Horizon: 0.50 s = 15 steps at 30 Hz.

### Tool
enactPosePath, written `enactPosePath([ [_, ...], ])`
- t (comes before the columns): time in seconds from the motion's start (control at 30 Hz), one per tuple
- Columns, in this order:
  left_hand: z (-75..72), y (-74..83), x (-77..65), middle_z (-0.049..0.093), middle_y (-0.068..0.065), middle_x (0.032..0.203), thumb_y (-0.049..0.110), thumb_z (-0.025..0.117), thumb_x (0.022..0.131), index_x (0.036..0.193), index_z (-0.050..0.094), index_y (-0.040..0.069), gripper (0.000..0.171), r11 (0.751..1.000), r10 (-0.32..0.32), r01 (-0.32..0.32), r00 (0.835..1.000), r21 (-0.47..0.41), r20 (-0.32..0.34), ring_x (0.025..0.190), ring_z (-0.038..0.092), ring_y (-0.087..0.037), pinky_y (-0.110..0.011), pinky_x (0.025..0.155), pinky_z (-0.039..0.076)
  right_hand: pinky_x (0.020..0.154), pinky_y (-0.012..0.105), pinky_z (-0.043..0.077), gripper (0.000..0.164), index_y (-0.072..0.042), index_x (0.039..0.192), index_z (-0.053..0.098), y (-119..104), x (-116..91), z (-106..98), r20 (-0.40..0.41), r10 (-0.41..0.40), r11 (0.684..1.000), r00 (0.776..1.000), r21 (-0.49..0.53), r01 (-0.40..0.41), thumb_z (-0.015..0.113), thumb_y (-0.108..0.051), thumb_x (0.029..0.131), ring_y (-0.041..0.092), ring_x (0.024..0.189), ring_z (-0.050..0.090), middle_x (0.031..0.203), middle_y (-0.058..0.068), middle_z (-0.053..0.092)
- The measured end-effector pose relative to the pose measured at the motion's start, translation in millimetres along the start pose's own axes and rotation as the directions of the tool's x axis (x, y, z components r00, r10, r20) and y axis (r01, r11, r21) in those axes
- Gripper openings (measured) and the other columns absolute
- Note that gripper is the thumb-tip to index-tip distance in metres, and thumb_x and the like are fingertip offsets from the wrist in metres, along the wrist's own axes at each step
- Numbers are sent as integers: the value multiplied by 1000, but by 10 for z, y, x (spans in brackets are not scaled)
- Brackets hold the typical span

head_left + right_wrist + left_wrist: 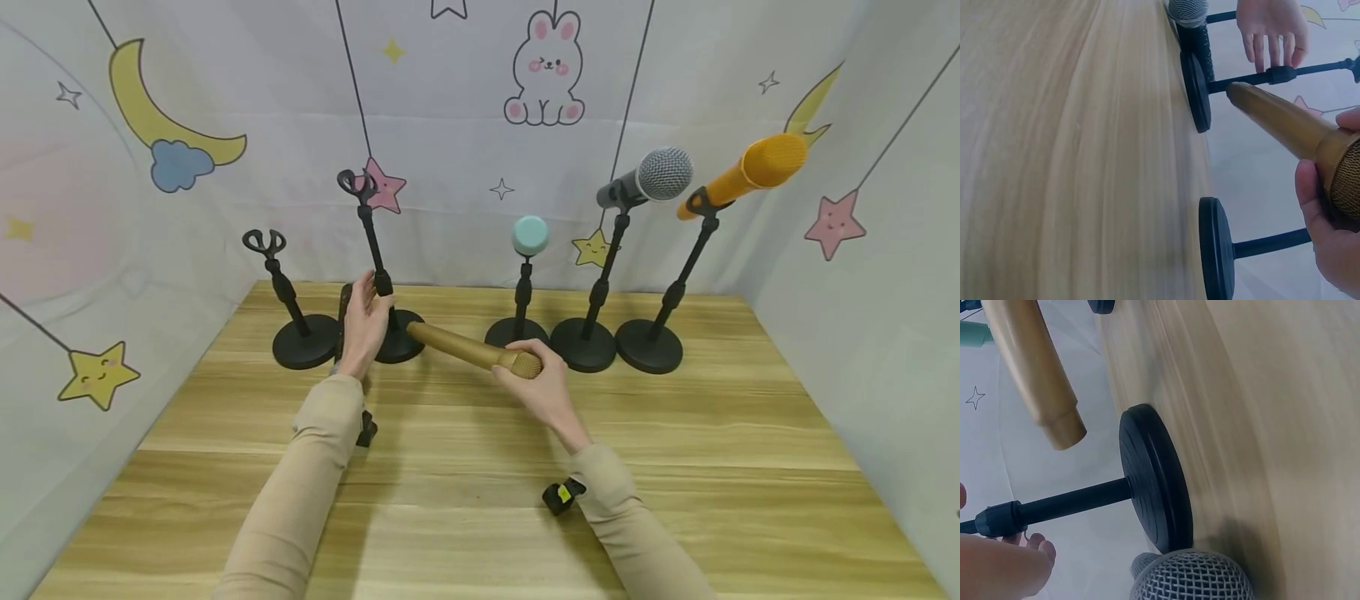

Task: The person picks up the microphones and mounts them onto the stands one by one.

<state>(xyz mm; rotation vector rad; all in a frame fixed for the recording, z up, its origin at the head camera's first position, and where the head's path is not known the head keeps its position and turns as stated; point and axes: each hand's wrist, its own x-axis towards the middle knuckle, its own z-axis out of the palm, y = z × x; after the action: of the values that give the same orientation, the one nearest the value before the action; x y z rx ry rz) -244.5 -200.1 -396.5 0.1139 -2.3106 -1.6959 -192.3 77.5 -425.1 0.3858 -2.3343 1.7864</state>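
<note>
Left hand point(363, 327), straight-fingered, touches stand point(375, 237) near back table edge point(457, 293); right hand point(546, 385) grips microphone point(461, 347).

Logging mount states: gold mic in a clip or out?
Out: the right grip holds the gold mic near its head, clear of both bare clips.

From above, the head view looks forward and down across the table point(465, 500) to the patterned cloth point(450, 108) behind, the farthest off of the three. Both wrist views sit low and close, tipped sideways, with the tabletop filling the left one's right side and the right one's left. These two share the gold microphone point(1032, 369) and the stand point(1079, 501) at the left hand point(363, 321).
</note>
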Motion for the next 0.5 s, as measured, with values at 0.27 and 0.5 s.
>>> enactPosePath([
  [0.27,23,26,34,28,-14,165,24,47,105,161,23,18,61,999,2,-2,1000,34,-4,153,29,-30,-44,126,25,54,23,47,35,-1,116,67,-7,-31,-202,-26,2,999,1000,39,-1,79,-3,83,6,59,52,88,18,64],
  [0.5,-5,51,1,40,-15,158,27,47,105,160,27,16,60,996,40,-39,999,85,-6,148,37,-31,-52,123,29,57,24,51,38,-3,116,65,6,-78,-353,-58,14,996,998,85,-9,81,-8,83,8,65,58,87,7,62],
])
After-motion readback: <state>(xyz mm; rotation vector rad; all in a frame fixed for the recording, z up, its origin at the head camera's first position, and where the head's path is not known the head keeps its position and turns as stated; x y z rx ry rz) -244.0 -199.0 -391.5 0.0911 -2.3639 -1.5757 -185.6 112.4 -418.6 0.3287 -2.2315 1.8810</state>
